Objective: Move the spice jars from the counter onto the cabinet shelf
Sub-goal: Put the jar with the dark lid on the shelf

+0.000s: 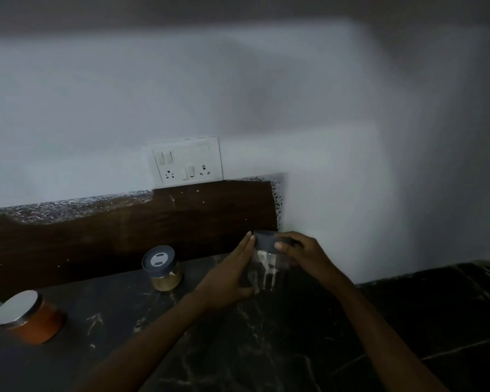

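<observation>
Two hands on the clear dark-lidded jar (263, 264) at the desk (266, 349) corner: left hand (232, 275) grasping the body, right hand (300, 256) pinching the lid. Probably rigid, smooth, slippery, light. I'd hold the body, not the lid. Yellow spice jar (163, 268) and orange jar (33, 318) wait further left.

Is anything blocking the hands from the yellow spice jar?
Nothing visible does. Both the left hand and right hand hold a clear jar; bare counter separates them from the yellow spice jar.
</observation>
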Demonstrator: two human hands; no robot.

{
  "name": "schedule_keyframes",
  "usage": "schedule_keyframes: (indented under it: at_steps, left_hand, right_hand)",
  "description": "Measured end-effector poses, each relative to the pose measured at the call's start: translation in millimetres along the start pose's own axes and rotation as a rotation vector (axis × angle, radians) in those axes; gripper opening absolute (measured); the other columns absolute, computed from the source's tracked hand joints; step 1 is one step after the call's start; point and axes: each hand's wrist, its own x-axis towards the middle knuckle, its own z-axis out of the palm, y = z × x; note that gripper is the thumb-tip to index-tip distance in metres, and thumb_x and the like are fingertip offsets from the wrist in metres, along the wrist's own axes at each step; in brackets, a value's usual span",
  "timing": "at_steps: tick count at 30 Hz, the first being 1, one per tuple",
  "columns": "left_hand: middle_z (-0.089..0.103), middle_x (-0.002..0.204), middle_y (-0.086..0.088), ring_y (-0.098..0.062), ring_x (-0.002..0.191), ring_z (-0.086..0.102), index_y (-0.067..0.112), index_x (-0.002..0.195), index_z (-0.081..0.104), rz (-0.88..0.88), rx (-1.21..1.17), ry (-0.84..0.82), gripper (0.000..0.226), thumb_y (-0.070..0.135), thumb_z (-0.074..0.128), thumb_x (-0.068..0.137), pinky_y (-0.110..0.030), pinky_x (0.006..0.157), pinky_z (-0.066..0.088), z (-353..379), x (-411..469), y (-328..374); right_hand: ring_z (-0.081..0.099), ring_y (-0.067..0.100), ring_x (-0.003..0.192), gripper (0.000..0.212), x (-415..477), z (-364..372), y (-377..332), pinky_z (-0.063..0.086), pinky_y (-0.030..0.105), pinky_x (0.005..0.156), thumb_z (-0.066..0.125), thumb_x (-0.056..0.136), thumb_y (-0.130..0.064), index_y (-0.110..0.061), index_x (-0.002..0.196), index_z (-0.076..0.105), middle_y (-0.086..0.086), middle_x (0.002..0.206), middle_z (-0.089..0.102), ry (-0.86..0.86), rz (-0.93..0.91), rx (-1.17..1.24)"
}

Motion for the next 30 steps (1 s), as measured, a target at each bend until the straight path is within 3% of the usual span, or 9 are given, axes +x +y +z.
schedule_keyframes:
  at_steps: [5,10,13,15,17,19,22,26,30]
  left_hand:
    - [-0.03,0.147,0.028,0.014,0.129,0.01,0.049,0.136,-0.028,0.12,-0.102,0.11,0.125,0.037,0.078,0.071,-0.031,0.098,0.047,-35.4,-54.1,3.7]
    - [-0.019,0.154,0.02,0.007,0.14,-0.001,0.029,0.147,-0.016,0.163,-0.236,0.194,0.123,0.038,0.08,0.07,-0.009,0.106,0.024,-55.3,-101.1,1.8]
    - [-0.01,0.155,0.019,0.002,0.142,0.0,0.029,0.147,-0.008,0.116,-0.283,0.198,0.121,0.043,0.08,0.065,-0.011,0.112,0.016,-57.5,-127.1,-2.4]
    - [0.0,0.155,0.017,0.0,0.141,0.009,0.032,0.147,-0.003,0.063,-0.312,0.212,0.12,0.05,0.079,0.06,-0.011,0.111,0.018,-57.7,-141.4,-7.2]
    - [0.01,0.153,0.013,-0.003,0.139,0.021,0.033,0.148,0.002,0.012,-0.371,0.214,0.121,0.05,0.081,0.057,-0.018,0.11,0.027,-58.5,-157.1,-10.7]
    - [0.017,0.15,0.01,0.006,0.13,0.034,0.027,0.148,0.005,-0.014,-0.464,0.218,0.123,0.034,0.088,0.057,-0.017,0.1,0.04,-58.6,-171.1,-12.7]
    - [0.021,0.145,0.011,0.02,0.119,0.036,0.021,0.146,0.011,-0.001,-0.523,0.209,0.118,0.013,0.088,0.057,0.0,0.085,0.038,-54.1,-187.7,-14.6]
    - [0.024,0.146,0.009,0.014,0.121,0.039,0.03,0.143,0.011,-0.024,-0.591,0.212,0.116,0.009,0.087,0.058,-0.002,0.085,0.04,-46.8,-199.6,-18.5]
    - [0.023,0.149,0.009,0.004,0.128,0.039,0.039,0.143,0.007,-0.056,-0.564,0.192,0.118,0.027,0.088,0.058,-0.008,0.093,0.04,-46.2,-203.5,-22.9]
  right_hand:
    - [0.063,0.011,0.088,0.019,-30.2,27.1,-71.1,0.056,0.022,0.065,0.057,0.089,-0.017,-0.015,0.107,0.06,0.007,0.106,0.062,-0.089,-0.057,0.042]
    - [0.066,0.011,0.08,0.016,-60.0,64.8,-114.1,0.056,0.027,0.064,0.053,0.091,-0.025,-0.018,0.103,0.061,0.003,0.097,0.063,-0.165,-0.066,-0.043]
    - [0.06,0.002,0.079,0.023,-77.3,90.7,-128.8,0.051,0.011,0.065,0.049,0.094,-0.029,-0.015,0.11,0.057,-0.001,0.1,0.059,-0.113,-0.058,-0.165]
    - [0.052,0.003,0.106,0.035,-86.8,99.3,-130.9,0.041,0.003,0.077,0.048,0.094,-0.032,-0.021,0.127,0.048,-0.002,0.124,0.049,-0.109,-0.085,-0.272]
    - [0.032,0.005,0.129,0.058,-96.7,102.6,-124.0,0.033,0.008,0.092,0.055,0.089,-0.036,-0.035,0.14,0.027,-0.01,0.148,0.021,-0.261,-0.068,-0.251]
    - [0.027,0.005,0.134,0.093,-109.2,101.7,-117.1,0.035,0.019,0.103,0.073,0.075,-0.039,-0.048,0.141,0.008,-0.019,0.153,0.005,-0.439,-0.022,-0.222]
    - [0.008,0.0,0.135,0.127,-125.2,108.0,-110.3,0.02,0.03,0.112,0.086,0.06,-0.032,-0.056,0.137,-0.012,-0.034,0.143,-0.01,-0.564,-0.013,-0.373]
    - [0.009,-0.007,0.125,0.127,-130.2,125.7,-104.7,0.016,0.018,0.104,0.085,0.061,-0.023,-0.058,0.127,-0.018,-0.043,0.129,-0.008,-0.496,-0.055,-0.503]
    - [0.013,-0.008,0.123,0.127,-131.1,131.3,-104.9,0.018,0.017,0.102,0.086,0.059,-0.022,-0.058,0.129,-0.014,-0.045,0.125,-0.003,-0.45,-0.072,-0.506]
